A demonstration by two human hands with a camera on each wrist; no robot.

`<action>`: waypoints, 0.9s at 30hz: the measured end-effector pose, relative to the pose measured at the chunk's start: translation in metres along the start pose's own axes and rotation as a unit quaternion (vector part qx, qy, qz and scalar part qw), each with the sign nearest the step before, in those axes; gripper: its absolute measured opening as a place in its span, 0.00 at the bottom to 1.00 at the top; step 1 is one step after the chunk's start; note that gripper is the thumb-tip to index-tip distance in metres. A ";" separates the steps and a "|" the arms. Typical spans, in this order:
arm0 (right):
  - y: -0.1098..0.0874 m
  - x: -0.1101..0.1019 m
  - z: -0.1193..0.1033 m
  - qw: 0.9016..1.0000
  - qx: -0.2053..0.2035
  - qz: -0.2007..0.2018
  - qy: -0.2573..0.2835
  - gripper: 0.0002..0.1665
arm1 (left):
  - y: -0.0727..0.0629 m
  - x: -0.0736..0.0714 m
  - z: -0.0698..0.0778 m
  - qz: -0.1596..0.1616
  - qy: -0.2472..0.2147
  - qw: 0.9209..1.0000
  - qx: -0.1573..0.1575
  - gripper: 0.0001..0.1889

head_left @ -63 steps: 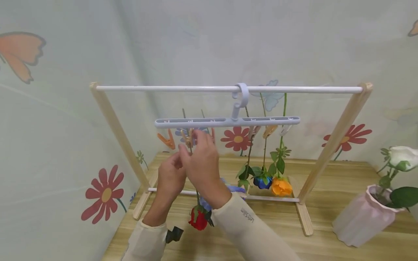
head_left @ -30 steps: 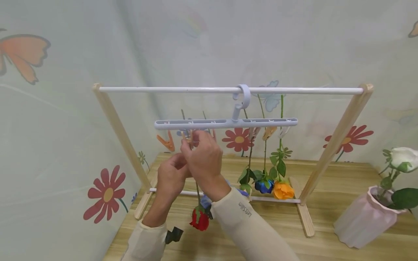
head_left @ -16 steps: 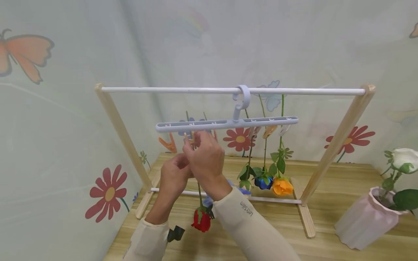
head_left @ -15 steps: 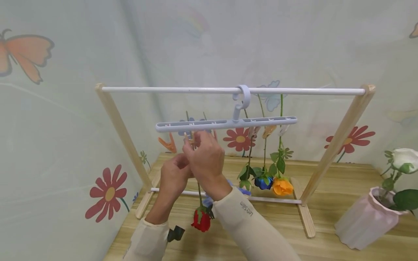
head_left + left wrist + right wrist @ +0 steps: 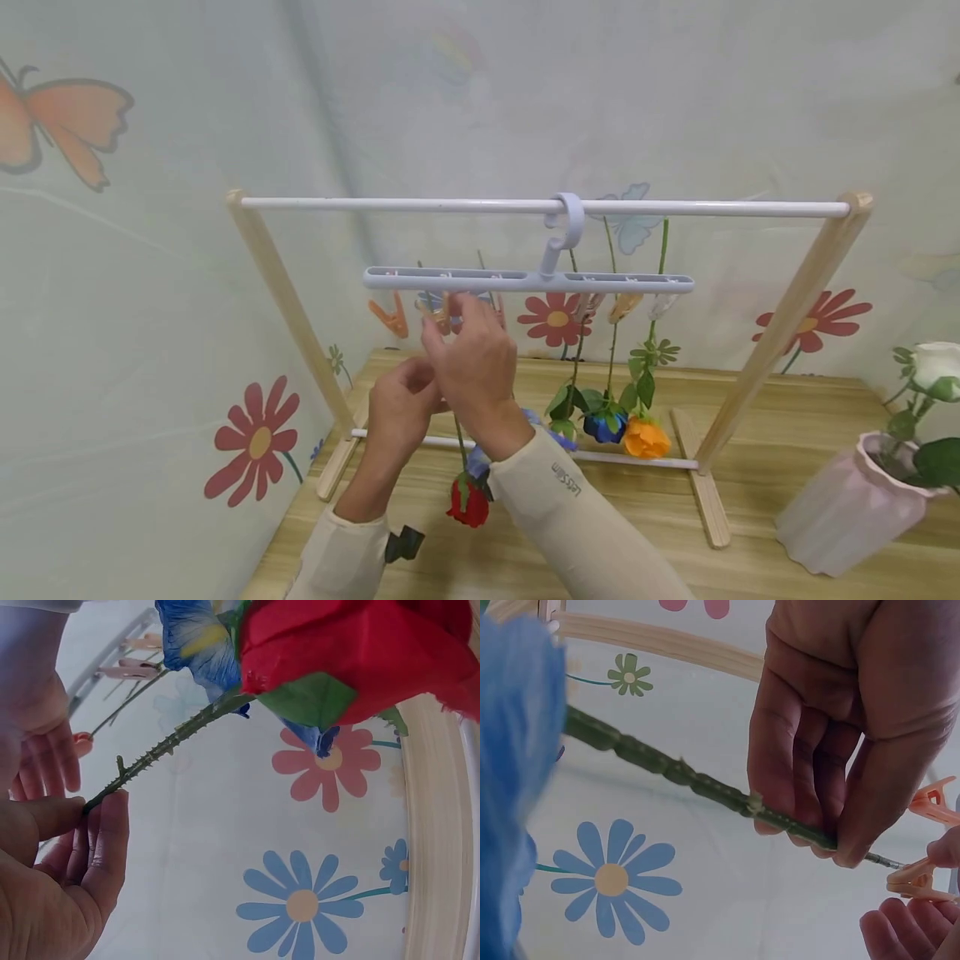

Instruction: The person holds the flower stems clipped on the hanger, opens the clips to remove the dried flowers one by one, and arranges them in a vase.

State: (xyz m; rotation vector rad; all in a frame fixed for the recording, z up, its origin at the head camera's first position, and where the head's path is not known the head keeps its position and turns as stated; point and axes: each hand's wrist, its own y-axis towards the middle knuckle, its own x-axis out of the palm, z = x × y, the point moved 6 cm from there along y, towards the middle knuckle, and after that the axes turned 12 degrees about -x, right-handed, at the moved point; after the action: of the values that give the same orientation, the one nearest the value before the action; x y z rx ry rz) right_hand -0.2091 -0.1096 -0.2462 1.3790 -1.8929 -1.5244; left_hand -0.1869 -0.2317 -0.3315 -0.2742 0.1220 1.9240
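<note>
My left hand [image 5: 401, 404] pinches the thorny stem [image 5: 176, 739] of a red rose [image 5: 468, 502], which hangs head down below the hands. Just above it, my right hand [image 5: 476, 354] pinches a light orange clothespin [image 5: 915, 883] under the left half of a pale blue clip hanger [image 5: 450, 279]. In the right wrist view the stem's thin end reaches that clothespin; whether it lies between the jaws I cannot tell. An orange clothespin [image 5: 390, 317] hangs to the left with no flower. A blue flower [image 5: 196, 649] hangs behind the rose, partly hidden by the right forearm.
The hanger hooks over the white rod [image 5: 420, 204] of a wooden-legged rack. Upside-down flowers hang on its right half, among them a dark blue rose [image 5: 604, 425] and an orange rose [image 5: 647, 437]. A pink vase [image 5: 847, 508] with a white rose [image 5: 937, 367] stands at right.
The hanger's left end has risen slightly from its tilt half a second ago, and the right hand and clothespin have risen a little with it. Both hands keep their holds.
</note>
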 end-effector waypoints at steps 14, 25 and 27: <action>-0.001 0.002 0.004 1.000 0.001 -0.008 -0.013 0.16 | -0.010 -0.002 -0.014 -0.013 0.001 1.000 -0.017 0.11; -0.002 0.001 0.005 1.000 0.004 -0.008 -0.003 0.16 | -0.017 -0.005 -0.025 -0.005 0.000 1.000 -0.012 0.09; -0.002 0.001 0.005 1.000 0.002 -0.011 -0.001 0.17 | -0.019 -0.005 -0.025 -0.001 0.002 1.000 -0.003 0.09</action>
State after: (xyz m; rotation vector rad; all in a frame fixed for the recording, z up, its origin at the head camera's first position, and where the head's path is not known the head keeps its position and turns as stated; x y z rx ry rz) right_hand -0.2123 -0.1075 -0.2500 1.4053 -1.8892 -1.5324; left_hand -0.1642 -0.2353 -0.3539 -0.2828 0.1193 1.9215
